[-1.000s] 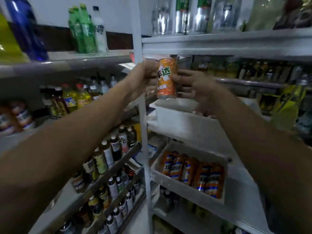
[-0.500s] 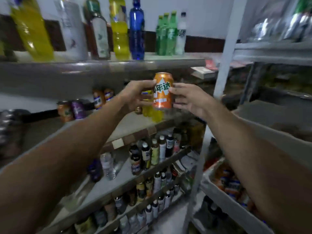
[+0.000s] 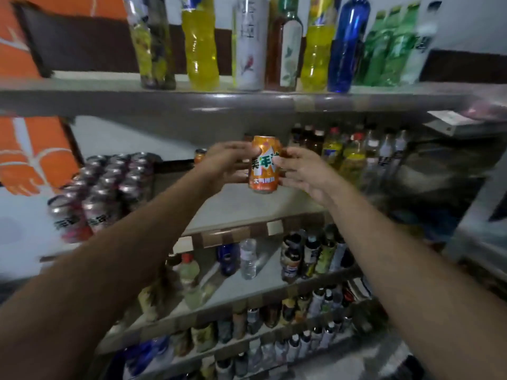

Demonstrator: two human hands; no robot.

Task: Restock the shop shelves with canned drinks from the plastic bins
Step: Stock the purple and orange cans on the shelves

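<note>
An orange drink can [image 3: 264,171] with green lettering is held upright between both hands, in front of the second shelf [image 3: 247,207] from the top. My left hand [image 3: 227,165] grips its left side with curled fingers. My right hand [image 3: 299,171] holds its right side, thumb and fingertips against the can. Behind my left hand, one more orange can [image 3: 200,155] stands at the back of the same shelf. The plastic bins are out of view.
A block of silver-topped pink cans [image 3: 104,187] fills the shelf's left part. Several bottles [image 3: 354,152] crowd its right end. Tall bottles [image 3: 274,42] line the top shelf. Lower shelves [image 3: 247,286] hold rows of small bottles. Bare shelf surface lies below the held can.
The view has swung left from the white bins to the bottle shelves. Both hands have carried the orange can along and closer to the second shelf.
</note>
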